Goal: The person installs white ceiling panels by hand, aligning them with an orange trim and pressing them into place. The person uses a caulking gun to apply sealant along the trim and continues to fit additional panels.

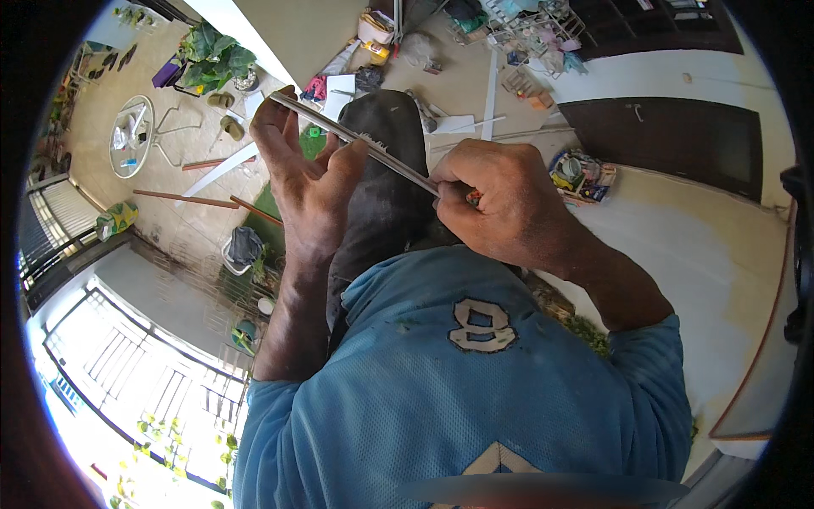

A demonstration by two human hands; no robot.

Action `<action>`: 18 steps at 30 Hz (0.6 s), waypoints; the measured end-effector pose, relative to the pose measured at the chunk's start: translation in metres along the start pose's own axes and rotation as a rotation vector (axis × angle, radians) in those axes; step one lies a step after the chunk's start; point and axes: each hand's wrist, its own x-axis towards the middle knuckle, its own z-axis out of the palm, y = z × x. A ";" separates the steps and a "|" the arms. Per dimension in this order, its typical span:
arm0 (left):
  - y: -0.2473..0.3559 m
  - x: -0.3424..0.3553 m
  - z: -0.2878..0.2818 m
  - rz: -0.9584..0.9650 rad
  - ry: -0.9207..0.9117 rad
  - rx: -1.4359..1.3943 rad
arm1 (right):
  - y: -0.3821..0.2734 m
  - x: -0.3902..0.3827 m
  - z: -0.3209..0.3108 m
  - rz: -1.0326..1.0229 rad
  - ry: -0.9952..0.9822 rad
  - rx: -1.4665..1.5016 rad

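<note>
A long, thin silver metal strip (pixel 356 140) runs diagonally from upper left to lower right between my hands, over my dark trousered leg (pixel 377 212). My left hand (pixel 301 170) grips its upper-left end between thumb and fingers, with the fingertips at the end. My right hand (pixel 492 199) has its fingers curled round the lower-right end, and a small orange bit shows by the fingers, too small to name. A frayed whitish fragment sits along the strip near my left thumb.
Below lie wooden strips (pixel 186 197), white boards (pixel 462 124), heaped household items (pixel 373 34) and a basket (pixel 582 174). At left stand a glass table (pixel 120 161), plants (pixel 212 55) and a railing (pixel 110 339). A dark door (pixel 661 144) is at right.
</note>
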 end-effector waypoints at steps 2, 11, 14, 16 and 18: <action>-0.003 0.001 -0.002 -0.005 -0.013 0.010 | 0.000 0.000 0.001 0.021 0.010 0.013; 0.000 -0.001 0.000 -0.033 0.011 0.048 | 0.004 0.007 -0.020 0.079 -0.081 0.073; 0.002 -0.002 0.002 -0.035 -0.027 0.051 | 0.001 0.010 -0.022 0.154 -0.115 0.126; 0.002 -0.001 0.003 -0.020 -0.019 0.049 | 0.001 0.012 -0.023 0.172 -0.131 0.140; 0.001 -0.001 0.004 -0.014 -0.019 0.042 | 0.003 0.015 -0.023 0.174 -0.153 0.162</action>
